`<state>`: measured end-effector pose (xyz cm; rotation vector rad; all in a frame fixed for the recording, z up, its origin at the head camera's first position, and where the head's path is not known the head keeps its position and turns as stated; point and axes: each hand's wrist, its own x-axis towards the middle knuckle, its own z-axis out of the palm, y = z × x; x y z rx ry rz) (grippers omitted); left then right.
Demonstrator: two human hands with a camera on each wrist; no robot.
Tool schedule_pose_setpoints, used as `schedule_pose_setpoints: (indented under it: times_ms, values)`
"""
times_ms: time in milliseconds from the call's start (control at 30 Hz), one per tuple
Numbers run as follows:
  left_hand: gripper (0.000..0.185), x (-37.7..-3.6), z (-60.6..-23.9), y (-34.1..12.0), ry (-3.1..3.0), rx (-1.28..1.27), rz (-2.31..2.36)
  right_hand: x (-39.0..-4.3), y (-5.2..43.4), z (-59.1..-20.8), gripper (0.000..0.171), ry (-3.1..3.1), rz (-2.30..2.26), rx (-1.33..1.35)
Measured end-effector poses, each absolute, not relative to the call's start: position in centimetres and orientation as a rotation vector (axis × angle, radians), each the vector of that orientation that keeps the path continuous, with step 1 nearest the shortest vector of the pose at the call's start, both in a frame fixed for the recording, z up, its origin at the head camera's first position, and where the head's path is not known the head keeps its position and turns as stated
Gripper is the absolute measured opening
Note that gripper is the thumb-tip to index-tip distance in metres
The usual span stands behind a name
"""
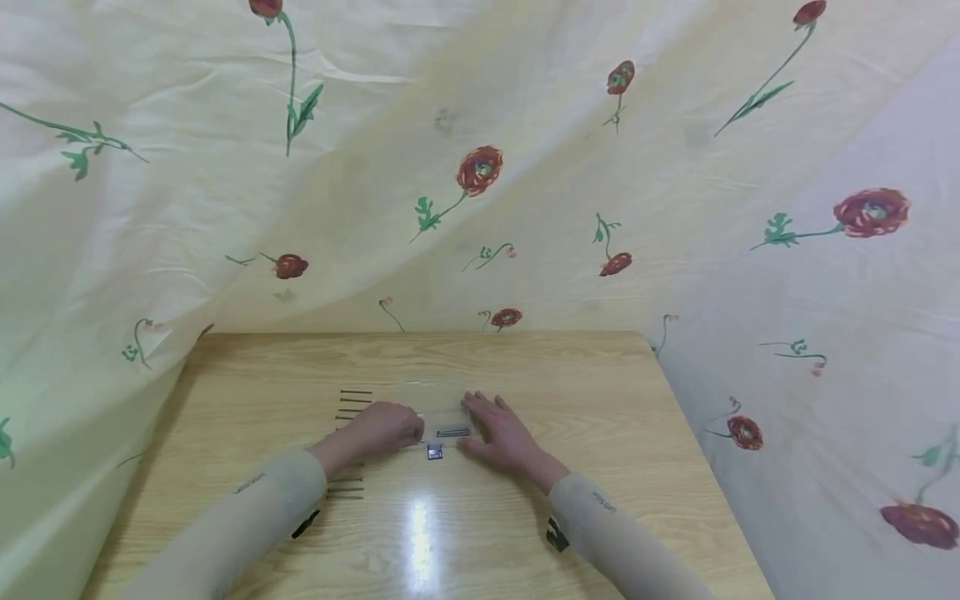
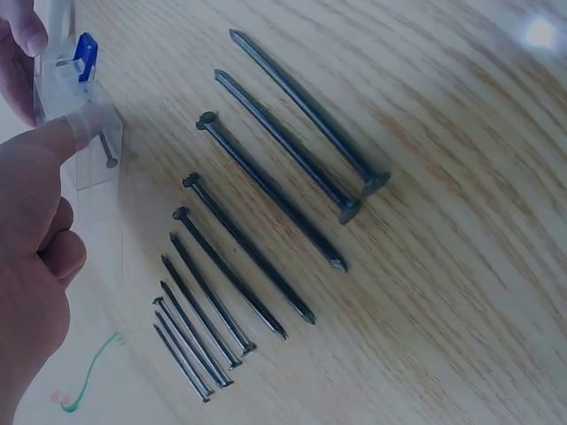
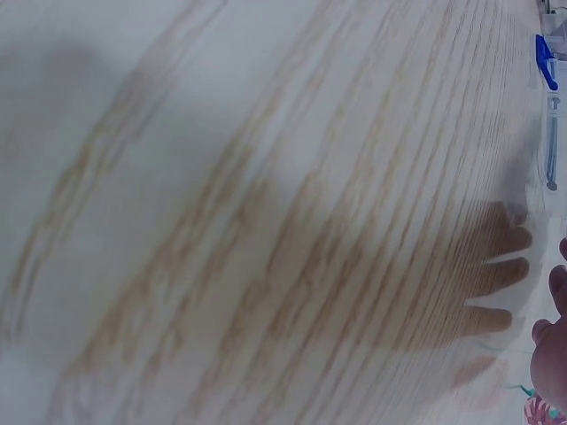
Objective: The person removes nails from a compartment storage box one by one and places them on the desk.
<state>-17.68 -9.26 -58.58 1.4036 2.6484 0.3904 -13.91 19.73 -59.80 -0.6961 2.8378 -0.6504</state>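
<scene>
A clear plastic box [image 1: 452, 446] with a blue latch [image 2: 86, 57] lies on the table, its clear lid [image 1: 431, 392] folded back to the far side. Dark nails [image 1: 452, 432] show inside. My left hand [image 1: 387, 427] is at the box's left side. One digit reaches the box and its tip shows blurred by the plastic, near a nail [image 2: 108, 150]; the other fingers [image 2: 64, 252] are curled. Whether it pinches anything is hidden. My right hand [image 1: 502, 433] rests at the box's right side, fingers spread and fairly straight.
Several steel nails [image 2: 266, 190] of graded sizes lie in a row on the wooden table [image 1: 600, 417], left of the box, partly beneath my left forearm. A flower-printed cloth [image 1: 480, 250] hangs behind the table and along both sides.
</scene>
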Motion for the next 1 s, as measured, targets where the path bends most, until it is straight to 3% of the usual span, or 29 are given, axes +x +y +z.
schedule_pose_setpoints:
  times_ms: [333, 700, 1000]
  values:
    - [0.012, -17.3, -58.11, -8.54, 2.662, 1.337, 0.209, -13.69, 19.69, -59.69, 0.079, 2.834, -0.65, -0.693]
    - [0.015, -16.78, -57.95, -8.57, 2.656, 1.459, -0.007, -13.31, 19.5, -59.78, 0.078, 2.841, -0.678, -0.684]
    - [0.011, -16.84, -57.75, -9.3, 2.683, 1.252, 0.35, -13.32, 19.53, -60.06, 0.077, 2.859, -0.632, -0.68]
